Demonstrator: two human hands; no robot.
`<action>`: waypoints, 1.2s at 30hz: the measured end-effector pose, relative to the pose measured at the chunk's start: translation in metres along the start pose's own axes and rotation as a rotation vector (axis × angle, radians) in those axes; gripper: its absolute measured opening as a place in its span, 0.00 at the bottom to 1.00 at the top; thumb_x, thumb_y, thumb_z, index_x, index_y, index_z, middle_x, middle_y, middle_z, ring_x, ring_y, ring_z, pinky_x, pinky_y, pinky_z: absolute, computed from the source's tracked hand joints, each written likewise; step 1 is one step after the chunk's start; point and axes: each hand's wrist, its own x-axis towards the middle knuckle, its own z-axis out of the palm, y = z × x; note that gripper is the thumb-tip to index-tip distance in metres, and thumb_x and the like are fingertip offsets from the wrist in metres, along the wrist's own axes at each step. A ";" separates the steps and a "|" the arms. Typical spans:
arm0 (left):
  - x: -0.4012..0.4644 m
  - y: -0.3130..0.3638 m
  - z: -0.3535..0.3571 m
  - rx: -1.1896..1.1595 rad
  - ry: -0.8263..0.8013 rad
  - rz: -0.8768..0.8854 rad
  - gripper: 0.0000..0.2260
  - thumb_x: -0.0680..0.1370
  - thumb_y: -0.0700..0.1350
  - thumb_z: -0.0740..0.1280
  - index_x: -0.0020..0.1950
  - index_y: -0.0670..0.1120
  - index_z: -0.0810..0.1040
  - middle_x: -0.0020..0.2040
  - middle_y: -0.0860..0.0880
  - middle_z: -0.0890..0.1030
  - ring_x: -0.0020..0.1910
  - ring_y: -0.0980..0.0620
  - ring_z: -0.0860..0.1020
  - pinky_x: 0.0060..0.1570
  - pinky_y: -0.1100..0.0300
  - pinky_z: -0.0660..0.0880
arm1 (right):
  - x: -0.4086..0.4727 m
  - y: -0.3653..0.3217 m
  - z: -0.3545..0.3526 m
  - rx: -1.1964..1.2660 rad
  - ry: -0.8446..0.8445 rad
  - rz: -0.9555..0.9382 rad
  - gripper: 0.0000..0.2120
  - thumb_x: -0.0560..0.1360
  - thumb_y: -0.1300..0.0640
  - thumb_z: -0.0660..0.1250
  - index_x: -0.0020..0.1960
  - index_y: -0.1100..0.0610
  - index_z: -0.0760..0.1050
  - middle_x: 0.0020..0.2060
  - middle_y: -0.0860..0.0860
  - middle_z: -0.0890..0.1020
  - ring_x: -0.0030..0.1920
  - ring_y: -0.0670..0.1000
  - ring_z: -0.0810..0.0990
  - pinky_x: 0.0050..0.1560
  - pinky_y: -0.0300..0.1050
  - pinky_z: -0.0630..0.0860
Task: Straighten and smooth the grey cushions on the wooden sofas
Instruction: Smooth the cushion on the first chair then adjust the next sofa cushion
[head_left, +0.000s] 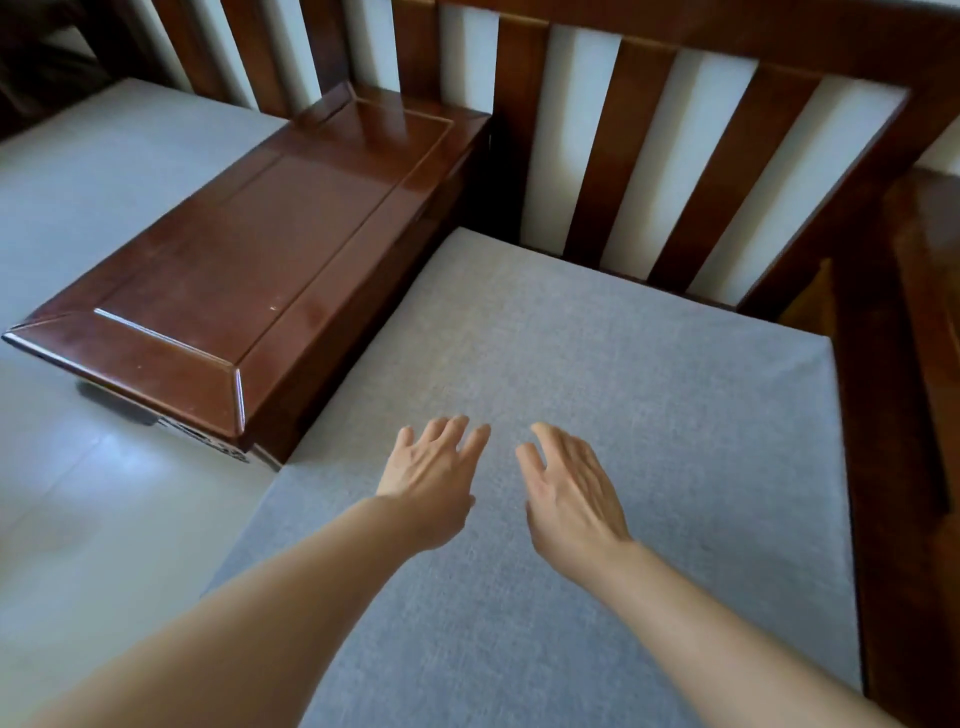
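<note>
A grey seat cushion lies flat on a dark wooden sofa whose slatted backrest rises behind it. My left hand and my right hand reach side by side over the middle of this cushion, palms down, fingers straight and slightly spread. Neither hand holds anything; whether the palms touch the fabric I cannot tell. A second grey cushion lies on the neighbouring sofa at the upper left.
A glossy dark wooden side table stands between the two sofas, tight against the cushion's left edge. The sofa's wooden armrest borders the cushion on the right. Pale tiled floor shows at lower left.
</note>
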 end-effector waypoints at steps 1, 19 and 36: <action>0.010 -0.006 -0.002 -0.002 0.001 0.004 0.37 0.77 0.54 0.65 0.77 0.50 0.46 0.77 0.48 0.55 0.74 0.47 0.55 0.69 0.50 0.58 | 0.013 0.001 0.002 0.029 0.013 0.010 0.28 0.48 0.66 0.77 0.47 0.62 0.77 0.51 0.62 0.79 0.48 0.61 0.81 0.49 0.50 0.78; 0.272 -0.116 -0.024 -0.122 0.151 -0.003 0.34 0.78 0.41 0.57 0.78 0.51 0.40 0.77 0.47 0.37 0.76 0.46 0.41 0.73 0.45 0.49 | 0.289 0.034 0.020 0.139 0.154 0.343 0.35 0.76 0.63 0.62 0.77 0.58 0.49 0.77 0.56 0.47 0.76 0.56 0.45 0.75 0.50 0.46; 0.347 -0.051 0.040 -0.192 0.196 -0.070 0.28 0.81 0.58 0.46 0.77 0.56 0.37 0.77 0.55 0.36 0.76 0.52 0.36 0.73 0.43 0.40 | 0.282 0.163 0.078 0.045 0.101 0.542 0.31 0.78 0.42 0.46 0.78 0.54 0.50 0.77 0.51 0.46 0.77 0.52 0.44 0.75 0.55 0.40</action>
